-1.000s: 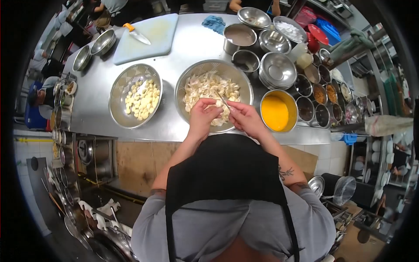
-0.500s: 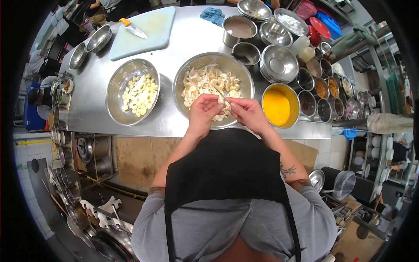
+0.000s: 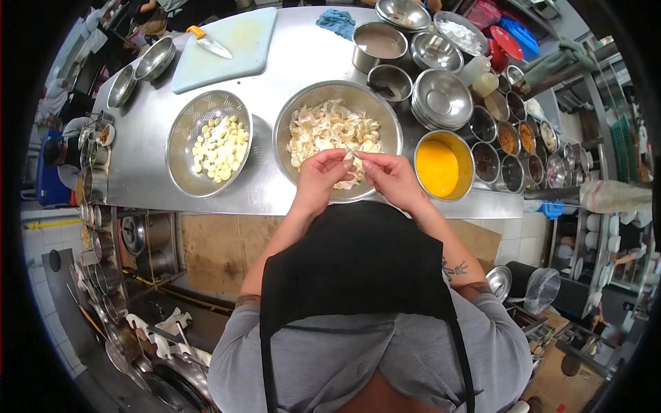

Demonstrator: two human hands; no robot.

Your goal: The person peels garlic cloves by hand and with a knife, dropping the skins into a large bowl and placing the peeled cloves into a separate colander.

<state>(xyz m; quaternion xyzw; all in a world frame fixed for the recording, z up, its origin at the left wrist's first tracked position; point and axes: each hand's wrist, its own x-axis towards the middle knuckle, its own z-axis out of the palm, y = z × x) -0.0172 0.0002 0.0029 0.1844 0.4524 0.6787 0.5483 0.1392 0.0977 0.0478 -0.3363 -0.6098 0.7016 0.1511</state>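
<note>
Over the near side of a perforated steel colander point(image 3: 284, 120) full of garlic skins and unpeeled cloves point(image 3: 327, 131), my two hands meet. Pinched in the fingers of my left hand point(image 3: 321, 179) is a pale garlic clove point(image 3: 348, 160). My right hand point(image 3: 391, 179) is closed on a small knife point(image 3: 350, 150), its thin blade against the clove and its handle hidden in the fingers. To the left, a second colander point(image 3: 180, 172) holds peeled garlic cloves point(image 3: 222, 148).
A cutting board point(image 3: 241, 48) with an orange-handled knife point(image 3: 212, 44) lies at the back left. On the right are a pot of yellow liquid point(image 3: 438, 167), stacked steel bowls point(image 3: 444, 100) and several containers. A blue cloth point(image 3: 336, 23) lies at the back.
The knife blade has turned lower against the clove and shows less than before. Both hands stay in nearly the same place above the colander.
</note>
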